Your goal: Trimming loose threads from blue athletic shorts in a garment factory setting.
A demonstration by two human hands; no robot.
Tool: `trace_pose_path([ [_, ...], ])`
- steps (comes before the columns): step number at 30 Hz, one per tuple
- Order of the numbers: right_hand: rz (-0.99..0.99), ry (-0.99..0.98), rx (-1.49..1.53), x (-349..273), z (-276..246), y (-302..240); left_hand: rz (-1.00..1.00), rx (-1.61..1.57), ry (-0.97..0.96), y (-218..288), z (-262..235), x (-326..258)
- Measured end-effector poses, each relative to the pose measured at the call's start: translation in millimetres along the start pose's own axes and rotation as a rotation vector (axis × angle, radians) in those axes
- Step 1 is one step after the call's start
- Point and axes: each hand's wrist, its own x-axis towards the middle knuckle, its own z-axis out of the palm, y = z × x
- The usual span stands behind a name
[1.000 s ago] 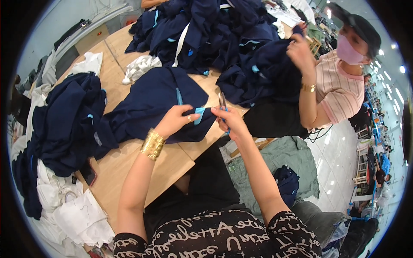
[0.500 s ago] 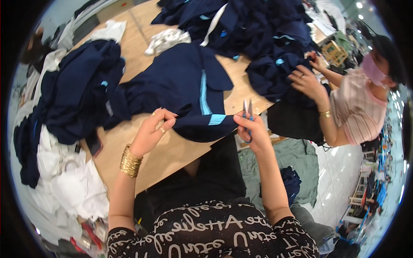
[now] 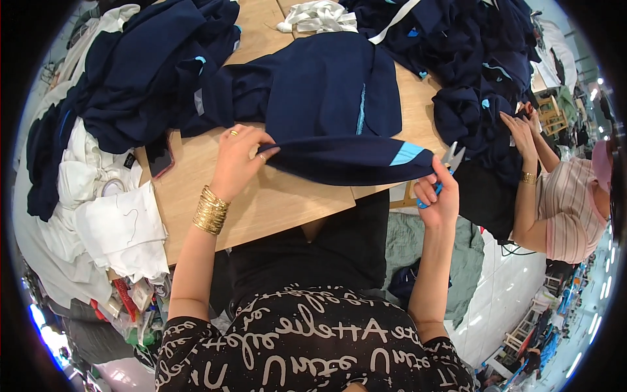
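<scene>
A long navy fabric edge (image 3: 333,162) with a light-blue patch (image 3: 406,154) is stretched between my two hands, above the near table edge. My left hand (image 3: 239,160) pinches its left end between thumb and fingers. At the other end, my right hand (image 3: 441,196) grips the fabric beside the patch and also keeps a pair of scissors (image 3: 452,158) in its palm, blue handles low and blades pointing up. Behind the strip the navy garment (image 3: 313,91) lies on the wooden table, a light-blue seam tape (image 3: 361,110) running down its right side.
Navy garments (image 3: 157,65) are heaped at the left, and another navy pile (image 3: 470,59) lies at the far right. A bunched white strip (image 3: 320,16), a phone (image 3: 160,155) and white cloth (image 3: 124,228) lie around. A co-worker (image 3: 562,202) handles navy fabric at right.
Both hands have spread apart, the right one moving rightward, and the navy edge now hangs taut and lifted between them. The view has shifted, with the table appearing higher.
</scene>
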Motion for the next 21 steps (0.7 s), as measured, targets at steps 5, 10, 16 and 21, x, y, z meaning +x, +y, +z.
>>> trace_pose_path([
  [5, -0.170, -0.038, -0.471, -18.5, -6.1, 7.8, -0.210, -0.065, 0.426, -2.6, -9.2, -15.6],
  [10, -0.165, -0.325, -1.335, -34.3, -11.7, 51.9, -0.313, -0.151, 0.380, -31.6, -5.1, -53.7],
  [16, -0.186, -0.229, -1.417, -45.3, -17.6, 75.4, -0.503, -0.165, 0.205, -33.7, -7.4, -84.7],
  [21, -0.192, -0.215, -1.417, -44.4, -11.8, 72.2, -0.254, 0.037, 0.143, -29.6, -9.5, -79.6],
])
